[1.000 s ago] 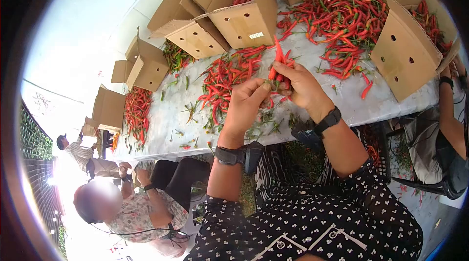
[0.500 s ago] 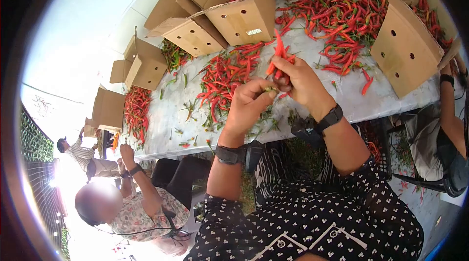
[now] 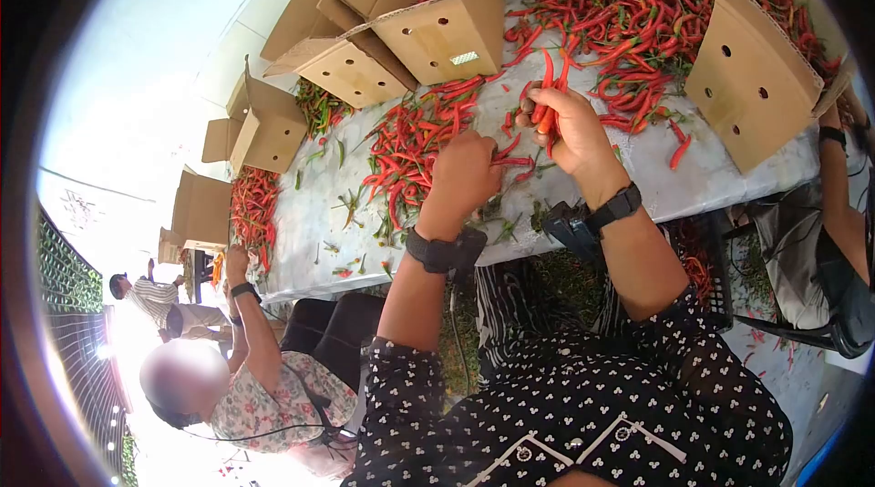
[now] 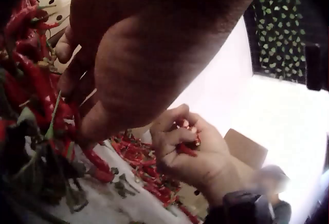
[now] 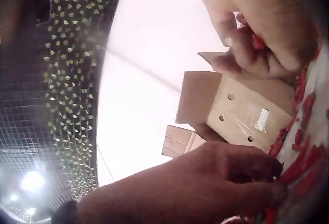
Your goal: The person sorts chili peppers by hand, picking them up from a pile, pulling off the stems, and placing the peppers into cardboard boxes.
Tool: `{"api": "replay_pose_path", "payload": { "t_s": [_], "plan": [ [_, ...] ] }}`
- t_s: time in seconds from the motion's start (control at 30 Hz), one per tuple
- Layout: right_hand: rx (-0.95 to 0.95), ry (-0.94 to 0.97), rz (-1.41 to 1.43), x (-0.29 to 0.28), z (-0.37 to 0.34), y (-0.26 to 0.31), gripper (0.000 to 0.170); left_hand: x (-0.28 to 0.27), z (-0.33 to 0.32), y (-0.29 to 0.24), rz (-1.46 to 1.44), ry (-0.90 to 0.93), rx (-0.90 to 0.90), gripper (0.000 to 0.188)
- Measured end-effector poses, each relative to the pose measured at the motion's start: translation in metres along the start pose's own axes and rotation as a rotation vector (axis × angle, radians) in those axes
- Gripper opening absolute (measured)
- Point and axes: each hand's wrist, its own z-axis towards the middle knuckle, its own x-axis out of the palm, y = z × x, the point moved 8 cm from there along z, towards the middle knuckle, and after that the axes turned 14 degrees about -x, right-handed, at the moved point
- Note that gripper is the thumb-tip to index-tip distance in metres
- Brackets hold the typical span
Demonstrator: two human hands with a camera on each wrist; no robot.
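In the head view my right hand (image 3: 579, 136) grips a small bunch of red chili peppers (image 3: 550, 104) above the table, tips pointing up and away. Their blunt ends show inside its curled fingers in the left wrist view. My left hand (image 3: 462, 179) is down at the near right edge of a pile of red chili peppers (image 3: 406, 154). Its thumb and fingers close on a red chili pepper (image 5: 298, 166) there, as the right wrist view shows. The back of that hand hides the fingertips from the head view.
Cardboard boxes (image 3: 437, 41) with chilies stand along the far side. A larger chili heap (image 3: 638, 22) lies at the back right beside another box (image 3: 752, 77). Loose green stems (image 3: 346, 205) litter the pale table cover (image 3: 301, 250). Another person (image 3: 273, 396) sits to the left.
My left hand has left its place beside the right hand and moved to the pile's edge. My right hand has shifted slightly up and right, still holding the chilies.
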Motion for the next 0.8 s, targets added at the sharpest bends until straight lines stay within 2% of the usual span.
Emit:
{"api": "replay_pose_path", "payload": {
  "t_s": [0.17,0.27,0.33,0.37,0.43,0.47,0.53,0.63,0.8],
  "plan": [
    [0.002,-0.051,0.018,0.002,-0.001,0.003,0.014,0.008,0.006,0.005,0.12,0.016,-0.078,0.019],
    [0.028,0.005,0.012,0.006,-0.002,-0.001,0.015,0.005,0.006,0.011,0.0,0.045,-0.056,0.021],
    [0.007,-0.039,-0.066,0.007,-0.006,0.003,0.015,-0.017,0.006,0.019,-0.262,-0.135,-0.102,0.018],
    [0.006,-0.038,-0.065,0.004,-0.004,0.0,0.015,-0.02,0.006,0.021,-0.261,-0.136,-0.101,0.018],
    [0.014,0.053,-0.179,0.007,-0.002,-0.005,0.017,-0.01,0.007,0.042,-0.697,0.079,-0.373,0.017],
    [0.015,0.056,-0.178,0.005,-0.002,-0.008,0.017,-0.012,0.006,0.041,-0.697,0.076,-0.374,0.017],
    [0.025,0.141,-0.347,0.02,-0.011,-0.001,0.019,-0.006,0.003,0.029,-0.976,0.238,-0.363,0.017],
    [0.081,0.182,-0.395,0.029,-0.019,-0.001,0.022,-0.011,-0.001,0.014,-0.946,0.3,-0.307,0.018],
    [0.074,0.215,-0.372,0.026,-0.017,-0.006,0.019,-0.021,-0.003,0.006,-0.881,0.285,-0.215,0.018]
  ]
}}
